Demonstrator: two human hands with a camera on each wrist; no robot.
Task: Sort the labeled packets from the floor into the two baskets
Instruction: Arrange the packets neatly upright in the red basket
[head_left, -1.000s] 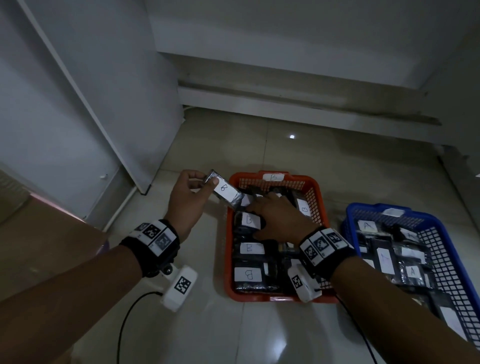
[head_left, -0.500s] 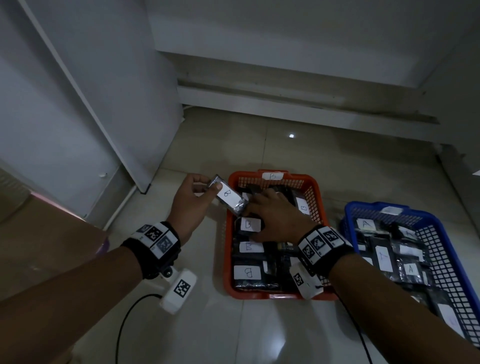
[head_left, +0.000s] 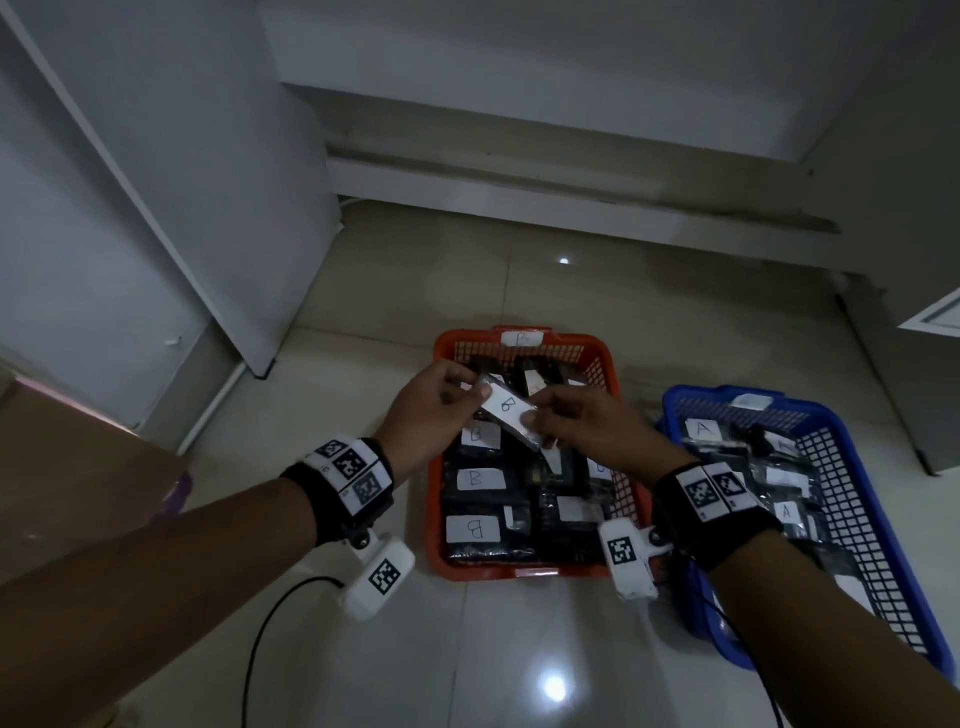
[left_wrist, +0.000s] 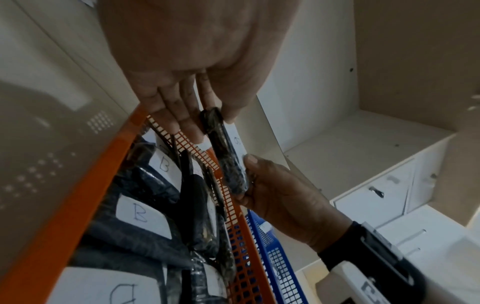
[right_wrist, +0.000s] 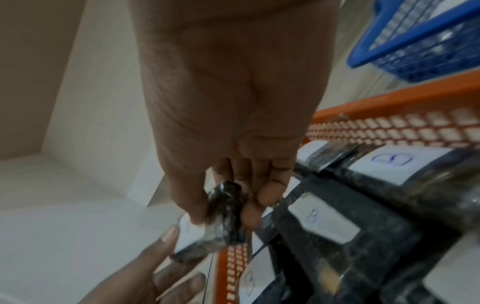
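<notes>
A dark packet with a white "B" label (head_left: 506, 410) hangs over the orange basket (head_left: 435, 483), held at both ends. My left hand (head_left: 431, 410) pinches its far-left end between thumb and fingers; my right hand (head_left: 582, 426) pinches its near-right end. The left wrist view shows the packet (left_wrist: 228, 162) edge-on between both hands, and in the right wrist view the packet (right_wrist: 221, 222) sits between thumb and fingers. The orange basket is filled with several "B" packets (head_left: 475, 478). The blue basket (head_left: 883, 545) at the right holds several "A" packets (head_left: 702, 428).
The baskets stand side by side on a glossy tiled floor (head_left: 519, 649). A white cabinet (head_left: 156, 182) rises at the left, a low white ledge (head_left: 545, 182) runs behind, and a brown surface (head_left: 67, 467) lies near left. A black cable (head_left: 270, 623) trails from my left wrist.
My left hand has carried the B packet rightward over the orange basket. My right hand has lifted off the packets in the basket and taken hold of the packet's other end.
</notes>
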